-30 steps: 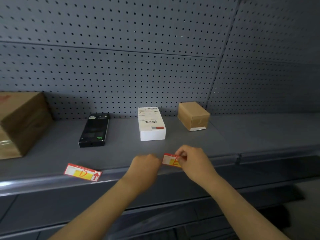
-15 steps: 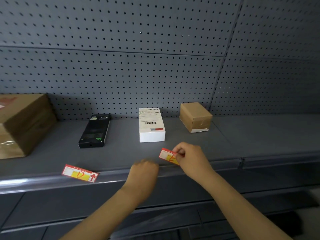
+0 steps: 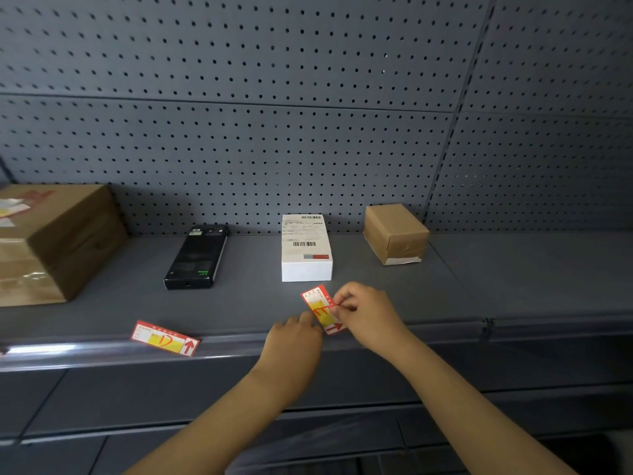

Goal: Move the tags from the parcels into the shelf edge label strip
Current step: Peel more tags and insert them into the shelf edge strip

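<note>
Two hands meet over a red-and-yellow tag marked E (image 3: 321, 307) at the front of a grey shelf (image 3: 445, 289), just above the shelf edge label strip (image 3: 239, 347). The right hand (image 3: 368, 317) pinches the tag's right edge between thumb and fingertips, its grip closed on the card, which stands tilted with its arrow end down at the strip. The left hand (image 3: 295, 341) is curled just below and left of it, fingertips touching the tag's lower edge; whether that grip actually holds the card cannot be told. A second tag marked D (image 3: 165, 338) lies flat to the left, resting on the shelf's front lip and overhanging the strip. Behind the hands, a white parcel with barcode labels (image 3: 306, 246) sits mid-shelf. A black box (image 3: 197, 257) lies to its left, a small brown carton (image 3: 395, 233) to its right, near the pegboard back wall (image 3: 274, 132). A large brown carton (image 3: 51, 241) stands at the far left.
</note>
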Demonstrator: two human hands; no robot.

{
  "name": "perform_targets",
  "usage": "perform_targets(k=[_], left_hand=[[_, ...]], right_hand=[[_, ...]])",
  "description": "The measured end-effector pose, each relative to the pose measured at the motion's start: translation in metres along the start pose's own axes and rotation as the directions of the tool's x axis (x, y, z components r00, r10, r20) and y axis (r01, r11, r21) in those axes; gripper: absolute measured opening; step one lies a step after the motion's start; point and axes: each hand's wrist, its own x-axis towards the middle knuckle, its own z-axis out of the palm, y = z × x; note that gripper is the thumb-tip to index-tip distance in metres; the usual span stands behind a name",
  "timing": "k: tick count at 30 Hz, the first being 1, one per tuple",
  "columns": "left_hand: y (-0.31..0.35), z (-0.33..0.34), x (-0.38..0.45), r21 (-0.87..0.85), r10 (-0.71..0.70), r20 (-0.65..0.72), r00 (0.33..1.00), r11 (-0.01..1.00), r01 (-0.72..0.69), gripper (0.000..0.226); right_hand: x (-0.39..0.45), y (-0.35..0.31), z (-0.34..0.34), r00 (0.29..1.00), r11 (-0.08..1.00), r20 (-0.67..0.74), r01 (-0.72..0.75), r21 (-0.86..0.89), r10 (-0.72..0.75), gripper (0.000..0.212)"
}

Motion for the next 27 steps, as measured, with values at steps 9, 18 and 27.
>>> perform_targets(k=[9,18,27], left_hand=[[-0.016,0.002,-0.01,-0.255,0.016,-0.011,1.0,0.967,-0.019,0.043],[-0.033,-0.017,-0.027,-0.336,0.027,-0.07,0.997,0.94,-0.049,0.043],[-0.082,-0.043,-0.056,-0.269,-0.252,-0.122,0.96,0.939,0.212,0.036]], right_hand=[[-0.001,0.005,0.015,0.997,0.995,0.076,0.016,-0.095,-0.008,0.009],[-0.005,-0.008,0.009,0.99,0.97,0.127,0.091,-0.224,-0.064,0.031],[-0.009,-0.064,0.025,0.955,0.921,0.023,0.293,-0.256,-0.297,0.022]])
